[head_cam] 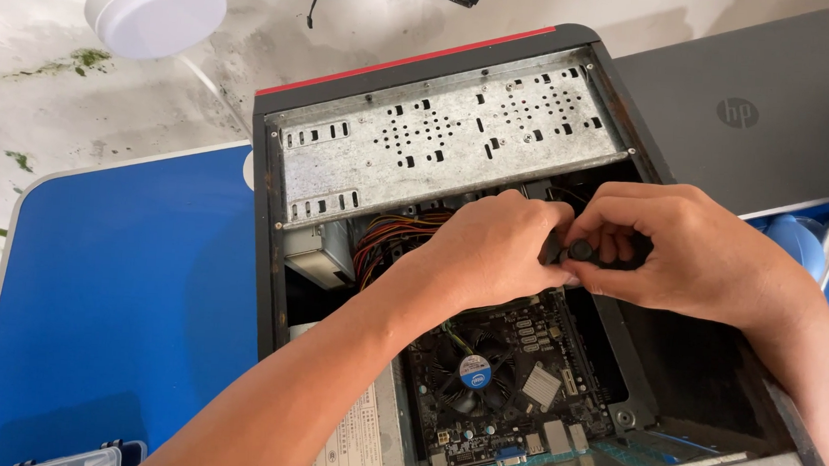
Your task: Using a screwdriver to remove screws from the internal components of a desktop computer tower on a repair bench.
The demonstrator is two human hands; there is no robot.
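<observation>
An open desktop computer case (269, 216) lies on its side on a blue table (119, 284). Both my hands reach into its middle. My left hand (489, 246) and my right hand (688, 252) meet over a small black part (579, 248), pinched between the fingers of both. Below them sits the motherboard (539, 381) with a round cooler fan (472, 368). A bundle of coloured power cables (386, 241) runs under the perforated metal drive cage (438, 135).
A closed grey laptop (752, 99) lies behind the case at the right. A white round lamp (157, 7) stands at the back left. Blue plastic items and tools (825, 254) sit at the right edge. A clear parts box (81, 457) pokes in at the bottom left.
</observation>
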